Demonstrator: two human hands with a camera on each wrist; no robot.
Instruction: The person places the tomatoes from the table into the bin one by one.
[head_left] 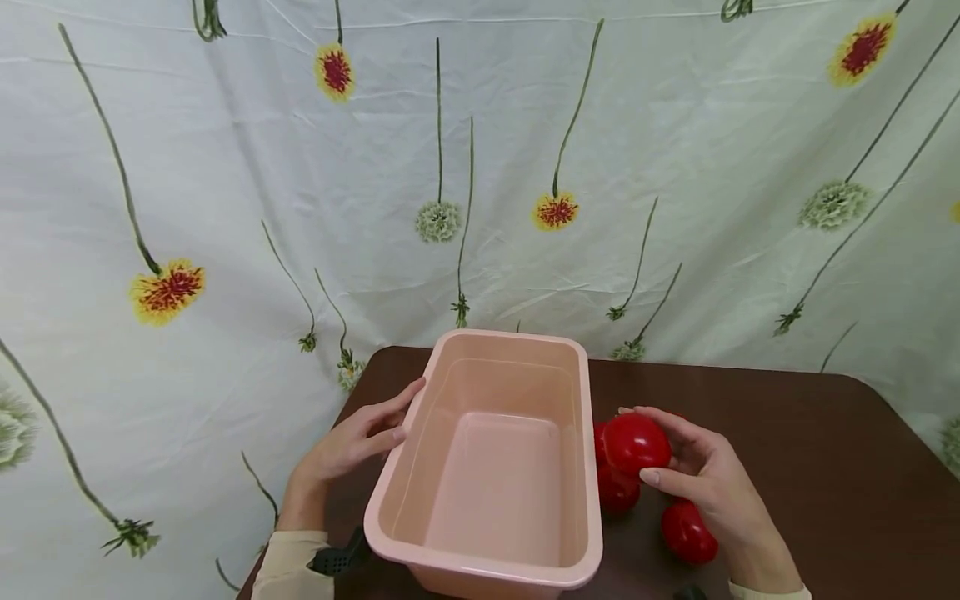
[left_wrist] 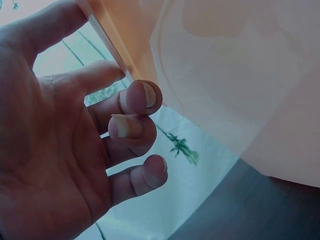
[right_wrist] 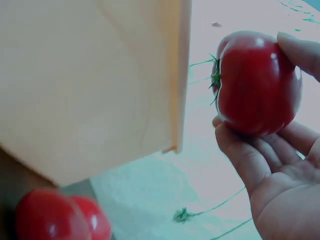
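Just right of the tub (head_left: 498,492), the right grip (head_left: 701,468) pinches a tomato (head_left: 636,442), which likely wants even pressure and clearance past the rim (head_left: 480,567) the loose left grip (head_left: 356,442) touches.

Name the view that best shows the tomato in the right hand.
The right wrist view: the held tomato appears large, with its green calyx visible. The head view shows it smaller, right of the pink tub; the left wrist view does not show it.
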